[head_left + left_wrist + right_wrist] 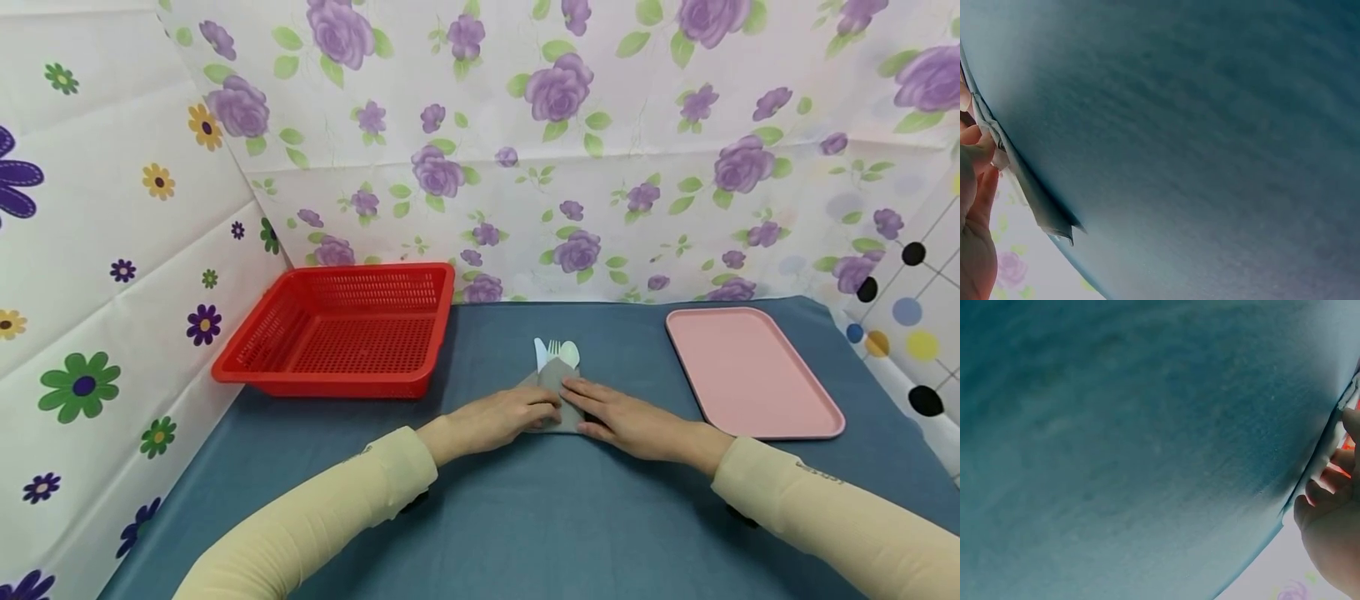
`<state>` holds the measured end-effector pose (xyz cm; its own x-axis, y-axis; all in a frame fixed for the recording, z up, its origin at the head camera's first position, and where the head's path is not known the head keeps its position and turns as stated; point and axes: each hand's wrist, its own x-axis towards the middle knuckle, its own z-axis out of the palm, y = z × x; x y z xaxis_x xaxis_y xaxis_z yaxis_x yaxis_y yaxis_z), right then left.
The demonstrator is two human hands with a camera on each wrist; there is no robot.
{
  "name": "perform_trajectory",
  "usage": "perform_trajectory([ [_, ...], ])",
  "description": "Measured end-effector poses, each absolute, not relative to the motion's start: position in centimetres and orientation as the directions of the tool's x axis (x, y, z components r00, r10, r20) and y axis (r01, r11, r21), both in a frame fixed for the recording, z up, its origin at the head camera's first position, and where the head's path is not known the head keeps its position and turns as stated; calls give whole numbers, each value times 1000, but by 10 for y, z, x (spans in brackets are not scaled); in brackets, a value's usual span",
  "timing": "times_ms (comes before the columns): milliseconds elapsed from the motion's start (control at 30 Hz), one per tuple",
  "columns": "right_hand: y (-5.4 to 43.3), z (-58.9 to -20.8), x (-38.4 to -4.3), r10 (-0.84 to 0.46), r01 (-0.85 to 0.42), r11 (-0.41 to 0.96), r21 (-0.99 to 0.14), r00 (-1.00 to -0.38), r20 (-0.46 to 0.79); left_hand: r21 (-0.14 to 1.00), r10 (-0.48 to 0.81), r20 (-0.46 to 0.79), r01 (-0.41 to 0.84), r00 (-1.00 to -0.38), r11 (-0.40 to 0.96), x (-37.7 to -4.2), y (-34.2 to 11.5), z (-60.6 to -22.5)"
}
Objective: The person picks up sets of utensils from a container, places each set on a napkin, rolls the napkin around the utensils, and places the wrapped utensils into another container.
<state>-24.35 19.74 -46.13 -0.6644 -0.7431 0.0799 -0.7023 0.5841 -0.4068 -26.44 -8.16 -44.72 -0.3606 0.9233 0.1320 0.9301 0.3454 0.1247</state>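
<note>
A grey cloth napkin [556, 377] lies on the table, partly folded over a white knife [541, 353], fork [554, 348] and spoon [569, 354]. Only their upper ends stick out past the fold; the handles are hidden. My left hand [504, 417] has its fingers curled at the napkin's left side and pinches the cloth. In the left wrist view, the napkin [1034, 190] runs past the fingers of that hand [977, 187]. From the right, my right hand [637, 421] rests fairly straight fingers on the folded cloth, pressing it down.
A red plastic basket [426, 367] with perforated walls stands at the back left. On the right lies a pink rectangular tray [753, 371]. Blue cloth [525, 517] covers the table, and flowered sheets [480, 108] hang behind it and at the left.
</note>
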Motion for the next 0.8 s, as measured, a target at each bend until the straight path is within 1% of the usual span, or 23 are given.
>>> perform_trajectory([
  [100,198,-462,-243,-736,-695,584,-420,-671,87,123,925,117,930,-361,347,-264,-81,-448],
  [233,199,-464,-244,-709,-659,608,-444,-702,72,118,921,94,922,-379,368,-264,-79,-449],
  [400,204,-463,-246,-667,-606,645,-466,-744,44,97,915,10,911,-404,401,-263,-76,-448],
  [567,210,-462,-249,-691,-624,627,-466,-722,38,97,908,-56,903,-415,418,-263,-73,-445],
  [700,212,-461,-254,-714,-634,618,-464,-700,6,106,904,-67,898,-423,428,-264,-73,-446],
  [800,214,-462,-256,-721,-647,629,-431,-693,-12,124,904,-65,895,-423,428,-265,-74,-447],
])
